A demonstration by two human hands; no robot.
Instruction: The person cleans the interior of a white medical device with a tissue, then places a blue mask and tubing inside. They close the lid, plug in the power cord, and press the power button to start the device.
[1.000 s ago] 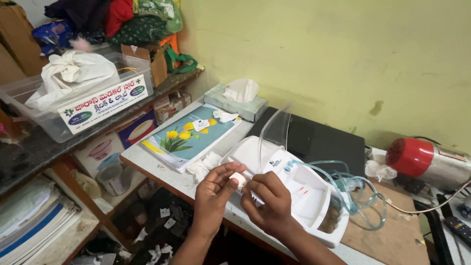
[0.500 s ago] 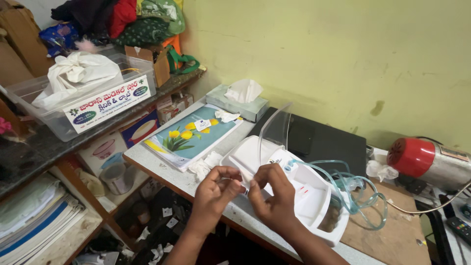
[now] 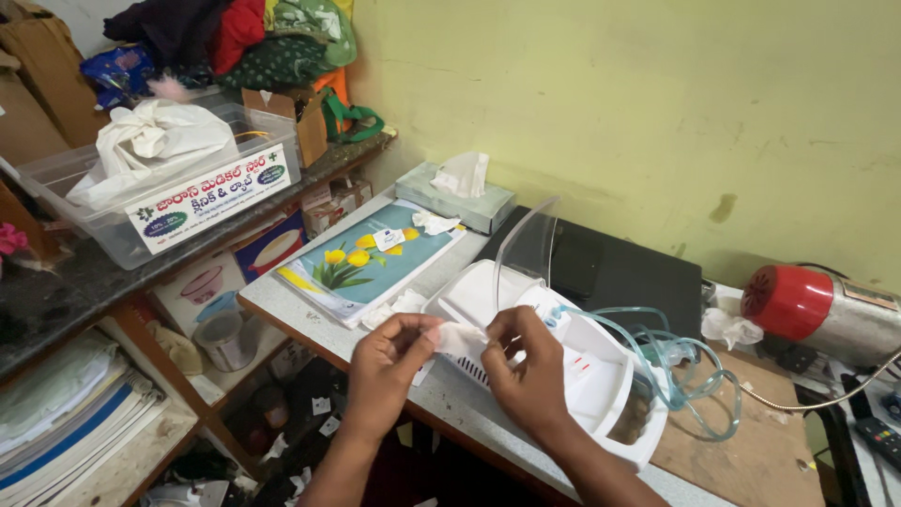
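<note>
White tissue (image 3: 460,338) between both hands' fingers (image 3: 424,330)

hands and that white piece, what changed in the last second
Little changed: both hands, left hand and right hand, kept pinching the small white piece, now held slightly higher over the white machine. The tubing, tissue box and flower-print book stayed put.

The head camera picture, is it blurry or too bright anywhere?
Head view: soft, even light with no harsh glare; the clear lid shows only a pale sheen. Both hands, left hand and right hand, look fairly sharp holding the white tissue. The shelves below are dimmer, and the picture's edges bend slightly.
</note>
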